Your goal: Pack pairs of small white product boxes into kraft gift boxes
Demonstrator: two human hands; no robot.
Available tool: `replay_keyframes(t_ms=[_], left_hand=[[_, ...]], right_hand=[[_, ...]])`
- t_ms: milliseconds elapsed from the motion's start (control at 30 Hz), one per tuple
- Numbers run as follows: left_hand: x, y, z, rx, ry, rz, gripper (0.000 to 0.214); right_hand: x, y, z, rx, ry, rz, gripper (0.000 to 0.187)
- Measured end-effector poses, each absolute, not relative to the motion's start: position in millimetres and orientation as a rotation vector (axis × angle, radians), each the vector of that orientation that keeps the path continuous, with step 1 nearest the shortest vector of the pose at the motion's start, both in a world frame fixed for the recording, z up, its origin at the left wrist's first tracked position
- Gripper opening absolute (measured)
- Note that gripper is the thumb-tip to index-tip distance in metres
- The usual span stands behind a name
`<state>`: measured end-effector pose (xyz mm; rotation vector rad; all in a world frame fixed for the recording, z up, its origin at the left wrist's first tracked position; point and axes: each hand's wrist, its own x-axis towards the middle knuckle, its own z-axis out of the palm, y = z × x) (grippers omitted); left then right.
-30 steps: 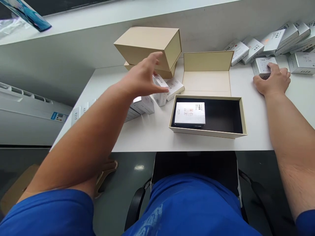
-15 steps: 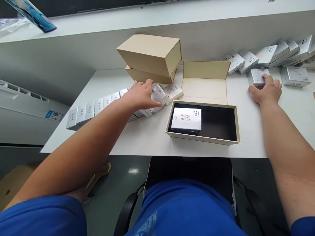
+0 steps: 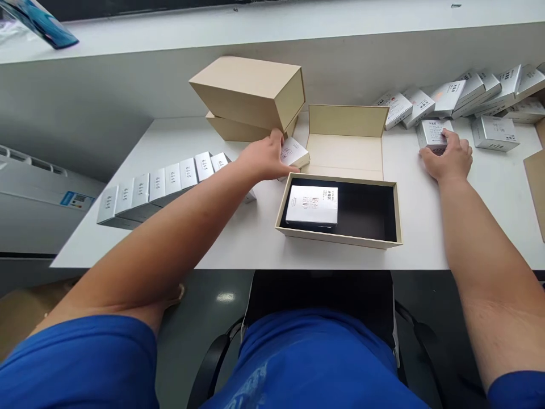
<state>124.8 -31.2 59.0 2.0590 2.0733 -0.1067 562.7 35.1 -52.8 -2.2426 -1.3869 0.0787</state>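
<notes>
An open tan gift box (image 3: pixel 398 216) with a dark lining lies on the white table, its lid (image 3: pixel 347 136) folded back. One small white carton (image 3: pixel 312 205) lies in its left end. My left hand (image 3: pixel 264 158) is closed over a small white carton (image 3: pixel 293 151) just left of the lid. My right hand (image 3: pixel 448 159) rests further right, fingers curled on a silver carton (image 3: pixel 431 134).
Two closed tan boxes (image 3: pixel 249 96) are stacked behind my left hand. A row of silver cartons (image 3: pixel 157 184) runs along the table's left side, several more (image 3: pixel 472 91) at the back right. A brown cardboard piece (image 3: pixel 537 182) shows at the right edge.
My left hand has come down from the air onto the cartons and shifted right onto the one beside the lid. My right hand has stayed on the silver carton.
</notes>
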Motion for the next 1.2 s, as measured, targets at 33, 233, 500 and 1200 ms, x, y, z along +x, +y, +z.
replay_keyframes(t_ms=[33,233,500,1200], left_hand=[[124,-27,56,2.056,2.068,-0.134,0.098],[115,-14,49,1.933,2.109,-0.286,0.11],[120,-39,92,2.182,1.959,-0.305,0.097],[231,-89,113,2.521,1.07,-0.244,0.071]], right_hand=[[564,36,-54,-2.233,-1.386,0.076,0.078],[572,44,-63,-2.163,-1.39,0.089,0.08],[576,50,-69,-2.145,-1.418,0.086,0.084],[571,41,-55,-2.146,-1.446,0.169,0.081]])
